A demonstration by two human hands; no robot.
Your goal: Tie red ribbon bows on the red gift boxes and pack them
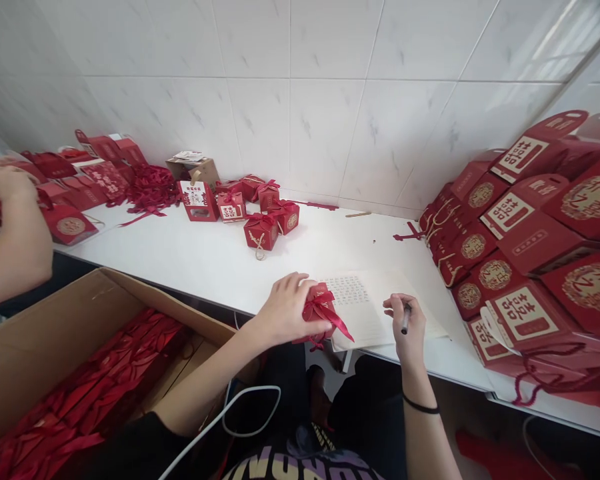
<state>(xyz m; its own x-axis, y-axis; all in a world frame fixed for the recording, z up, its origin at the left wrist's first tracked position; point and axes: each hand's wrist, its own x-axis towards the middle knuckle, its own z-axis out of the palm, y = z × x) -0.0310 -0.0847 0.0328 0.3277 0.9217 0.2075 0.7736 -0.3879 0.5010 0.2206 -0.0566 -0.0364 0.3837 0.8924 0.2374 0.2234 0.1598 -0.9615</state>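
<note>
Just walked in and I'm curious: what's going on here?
A person's left hand grips a small red ribbon-tied gift box at the edge of the white table, while the right hand holds a dark pen over a white sheet of written lines. More small red boxes sit by the wall, large red gift boxes are stacked on the right, and another person's hand is at far left.

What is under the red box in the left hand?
A written paper sheet; the red box and left hand cover its left edge. The right hand holds a pen over it.
</note>
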